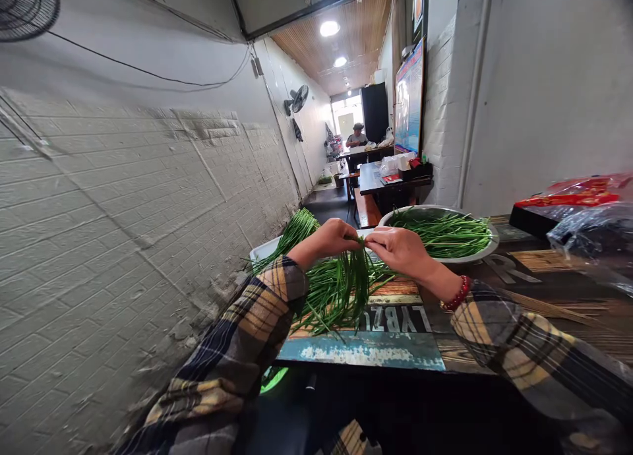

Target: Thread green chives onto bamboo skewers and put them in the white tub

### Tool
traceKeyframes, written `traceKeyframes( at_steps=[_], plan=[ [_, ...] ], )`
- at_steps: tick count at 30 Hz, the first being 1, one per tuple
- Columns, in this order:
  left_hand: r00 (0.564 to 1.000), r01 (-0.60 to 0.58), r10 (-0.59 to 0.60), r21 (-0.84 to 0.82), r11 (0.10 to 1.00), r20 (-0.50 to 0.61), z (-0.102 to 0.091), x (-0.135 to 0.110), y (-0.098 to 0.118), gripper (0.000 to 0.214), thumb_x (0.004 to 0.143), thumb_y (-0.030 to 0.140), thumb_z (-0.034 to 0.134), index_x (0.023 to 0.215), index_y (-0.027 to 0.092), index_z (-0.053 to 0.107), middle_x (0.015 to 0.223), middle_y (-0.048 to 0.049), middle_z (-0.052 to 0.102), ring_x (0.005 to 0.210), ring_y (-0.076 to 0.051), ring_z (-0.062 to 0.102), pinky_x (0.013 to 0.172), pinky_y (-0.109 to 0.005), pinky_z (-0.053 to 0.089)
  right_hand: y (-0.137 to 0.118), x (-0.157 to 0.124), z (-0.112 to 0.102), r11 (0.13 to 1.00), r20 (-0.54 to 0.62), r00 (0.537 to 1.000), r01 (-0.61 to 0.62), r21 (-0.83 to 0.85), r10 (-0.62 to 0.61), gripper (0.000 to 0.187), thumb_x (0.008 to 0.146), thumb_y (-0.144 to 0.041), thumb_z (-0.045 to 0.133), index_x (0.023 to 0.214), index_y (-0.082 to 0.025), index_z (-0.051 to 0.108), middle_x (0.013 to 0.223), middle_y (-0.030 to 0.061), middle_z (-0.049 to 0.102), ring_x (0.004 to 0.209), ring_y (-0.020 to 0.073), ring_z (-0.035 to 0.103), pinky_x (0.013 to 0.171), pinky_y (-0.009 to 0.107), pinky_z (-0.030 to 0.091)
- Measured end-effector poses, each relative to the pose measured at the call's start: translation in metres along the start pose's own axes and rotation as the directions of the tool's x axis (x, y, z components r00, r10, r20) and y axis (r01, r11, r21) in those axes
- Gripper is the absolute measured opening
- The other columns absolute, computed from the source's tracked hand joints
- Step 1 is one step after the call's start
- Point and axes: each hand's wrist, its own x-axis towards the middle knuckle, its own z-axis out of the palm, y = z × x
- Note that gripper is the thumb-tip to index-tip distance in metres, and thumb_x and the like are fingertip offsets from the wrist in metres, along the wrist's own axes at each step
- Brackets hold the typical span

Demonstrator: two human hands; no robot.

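My left hand [331, 236] is closed around a bunch of green chives [358, 273], whose long leaves droop toward the table. Against the ends of that bunch, the fingertips of my right hand [399, 249] are pinched together, almost touching my left fingers. Whatever small piece they grip is too small to make out. Beneath my hands, more loose chives [321, 303] lie in a heap on the table. Another thick bundle [299, 231] rests on a white tray [263, 250] to the left. Cut-looking chives [445, 234] fill a metal basin [490, 247] beyond my right hand.
The wood-patterned table [366, 349] carries printed letters. A black box [531, 217] and clear plastic wrapping [593, 234] sit at the right. A brick-textured wall [123, 198] runs along the left. Farther back, a person [357, 137] sits at another table; below, a green rim [274, 379] shows.
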Motion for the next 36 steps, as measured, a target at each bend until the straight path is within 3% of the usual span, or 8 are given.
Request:
traceKeyframes(
  at_steps=[3, 7, 12, 18, 24, 29, 36],
  plan=[
    [1.0, -0.03, 0.03, -0.007, 1.0, 0.005, 0.001, 0.002, -0.003, 0.007, 0.065, 0.017, 0.069, 0.059, 0.017, 0.073, 0.049, 0.0041, 0.057, 0.048, -0.009, 0.045, 0.053, -0.024, 0.03, 0.002, -0.001, -0.001, 1.0, 0.011, 1.0, -0.007, -0.015, 0.007, 0.023, 0.094, -0.028, 0.05, 0.086, -0.023, 0.071, 0.081, 0.0022, 0.067, 0.074, 0.0166, 0.06, 0.058, 0.027, 0.03],
    [0.995, -0.101, 0.101, -0.026, 0.995, -0.013, -0.01, -0.001, -0.009, 0.011, 0.067, 0.025, 0.073, 0.077, 0.02, 0.076, 0.067, -0.0001, 0.069, 0.058, -0.012, 0.055, 0.056, -0.023, 0.039, 0.008, -0.002, -0.004, 1.0, 0.007, 1.0, -0.021, 0.015, 0.021, 0.022, 0.093, -0.029, 0.052, 0.085, -0.022, 0.072, 0.081, 0.0024, 0.067, 0.073, 0.0162, 0.06, 0.06, 0.027, 0.033],
    [0.996, -0.057, 0.038, 0.245, 0.968, 0.085, -0.026, -0.01, -0.008, 0.015, 0.073, 0.027, 0.071, 0.086, 0.021, 0.075, 0.082, -0.0023, 0.069, 0.074, -0.013, 0.059, 0.07, -0.024, 0.042, 0.01, -0.002, -0.003, 0.999, 0.018, 1.0, -0.016, 0.039, 0.016, 0.022, 0.094, -0.028, 0.052, 0.086, -0.022, 0.072, 0.083, 0.0025, 0.069, 0.077, 0.0165, 0.061, 0.062, 0.026, 0.035],
    [0.99, -0.062, -0.001, 0.439, 0.896, 0.142, -0.025, -0.008, -0.007, 0.014, 0.075, 0.03, 0.068, 0.08, 0.019, 0.075, 0.079, -0.0015, 0.069, 0.075, -0.013, 0.058, 0.076, -0.025, 0.039, 0.005, -0.001, -0.004, 1.0, 0.041, 0.999, -0.014, 0.013, 0.014, 0.022, 0.094, -0.029, 0.051, 0.089, -0.022, 0.072, 0.086, 0.0025, 0.07, 0.079, 0.0168, 0.062, 0.063, 0.026, 0.035],
    [0.987, -0.115, 0.052, 0.444, 0.889, 0.151, -0.017, -0.003, -0.01, 0.012, 0.075, 0.023, 0.066, 0.067, 0.017, 0.073, 0.067, -0.0012, 0.067, 0.07, -0.014, 0.055, 0.071, -0.025, 0.037, 0.009, -0.003, -0.003, 1.0, 0.029, 1.0, -0.002, 0.03, 0.002, 0.021, 0.094, -0.027, 0.052, 0.087, -0.021, 0.071, 0.084, 0.0026, 0.07, 0.079, 0.0171, 0.062, 0.064, 0.026, 0.036],
    [0.981, -0.171, 0.126, 0.35, 0.921, 0.146, -0.012, -0.005, -0.009, 0.012, 0.073, 0.016, 0.066, 0.062, 0.015, 0.07, 0.058, -0.0001, 0.061, 0.064, -0.012, 0.052, 0.067, -0.024, 0.037, 0.008, -0.004, 0.001, 0.999, 0.026, 1.0, 0.001, 0.043, -0.003, 0.021, 0.093, -0.027, 0.052, 0.086, -0.021, 0.071, 0.084, 0.003, 0.071, 0.081, 0.0176, 0.063, 0.065, 0.027, 0.036],
    [0.973, -0.221, 0.184, 0.322, 0.921, 0.14, -0.004, -0.002, -0.003, 0.018, 0.072, 0.011, 0.064, 0.056, 0.015, 0.066, 0.054, 0.0019, 0.055, 0.06, -0.011, 0.049, 0.07, -0.025, 0.039, 0.007, -0.006, 0.005, 0.999, 0.022, 1.0, -0.008, 0.045, 0.007, 0.022, 0.092, -0.024, 0.051, 0.082, -0.02, 0.07, 0.08, 0.0037, 0.069, 0.078, 0.0176, 0.062, 0.066, 0.027, 0.037]
  ],
)
